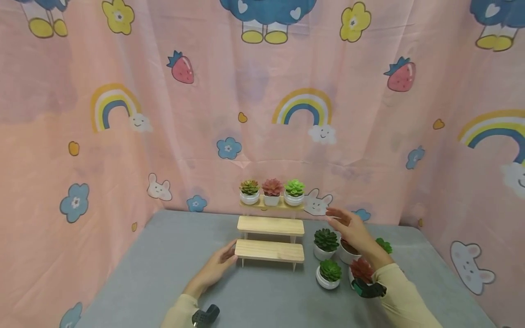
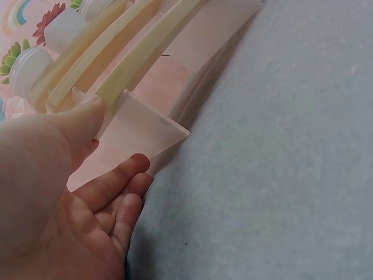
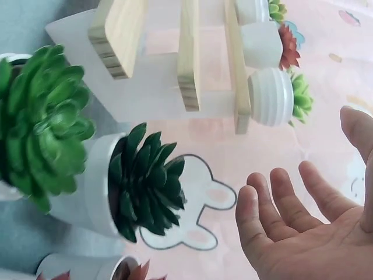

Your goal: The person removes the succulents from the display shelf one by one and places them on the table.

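Note:
A three-tier wooden display stand (image 1: 269,250) with translucent legs stands at the table's middle. On its top tier sit three potted succulents: a yellowish-green one (image 1: 249,187), a reddish one (image 1: 272,187) and a bright green one (image 1: 294,188). My left hand (image 1: 215,269) holds the left end of the lowest tier, thumb at its edge; the other fingers curl beside the leg. To the right of the stand, my right hand (image 1: 352,230) hovers above more potted succulents, holding nothing, its fingers spread apart. A dark green succulent (image 3: 148,181) in a white pot is nearest below it.
Right of the stand are a green succulent (image 1: 329,272), a red succulent (image 1: 361,269) partly behind my right wrist, a white pot (image 1: 347,255) and another green plant (image 1: 384,245). The grey table (image 1: 139,282) meets a pink patterned curtain (image 1: 213,118) behind.

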A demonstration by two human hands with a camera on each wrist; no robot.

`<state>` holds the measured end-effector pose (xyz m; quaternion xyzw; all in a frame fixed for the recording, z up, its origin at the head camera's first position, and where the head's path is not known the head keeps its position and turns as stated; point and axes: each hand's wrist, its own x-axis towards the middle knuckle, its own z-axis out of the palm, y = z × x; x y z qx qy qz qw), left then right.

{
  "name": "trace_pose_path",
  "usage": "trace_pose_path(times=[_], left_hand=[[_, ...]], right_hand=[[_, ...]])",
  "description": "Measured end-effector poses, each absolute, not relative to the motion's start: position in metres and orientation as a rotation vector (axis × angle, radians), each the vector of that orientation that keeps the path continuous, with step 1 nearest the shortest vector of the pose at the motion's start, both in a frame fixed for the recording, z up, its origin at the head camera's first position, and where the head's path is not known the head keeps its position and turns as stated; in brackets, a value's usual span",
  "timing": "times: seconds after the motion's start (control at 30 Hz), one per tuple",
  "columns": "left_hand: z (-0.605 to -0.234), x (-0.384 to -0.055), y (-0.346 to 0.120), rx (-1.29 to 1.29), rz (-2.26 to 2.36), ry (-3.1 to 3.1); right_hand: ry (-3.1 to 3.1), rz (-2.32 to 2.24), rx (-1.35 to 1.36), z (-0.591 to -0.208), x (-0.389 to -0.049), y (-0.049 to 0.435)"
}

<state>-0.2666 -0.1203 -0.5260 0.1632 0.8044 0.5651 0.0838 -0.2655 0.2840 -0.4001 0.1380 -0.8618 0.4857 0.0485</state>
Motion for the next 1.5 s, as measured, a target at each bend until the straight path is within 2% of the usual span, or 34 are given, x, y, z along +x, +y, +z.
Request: trace_pose_path(times=[1.0,1.5], left_hand=[[-0.529,-0.269,-0.123,0.481,1.704,2.382],[-0.527,-0.268,-0.123,0.48,1.706,2.364]], right_hand=[[-2.629,1.607,0.303,-0.39,-0.33,0.23],[-2.623,1.675,0.31,-0.379,-0.343,0.21]])
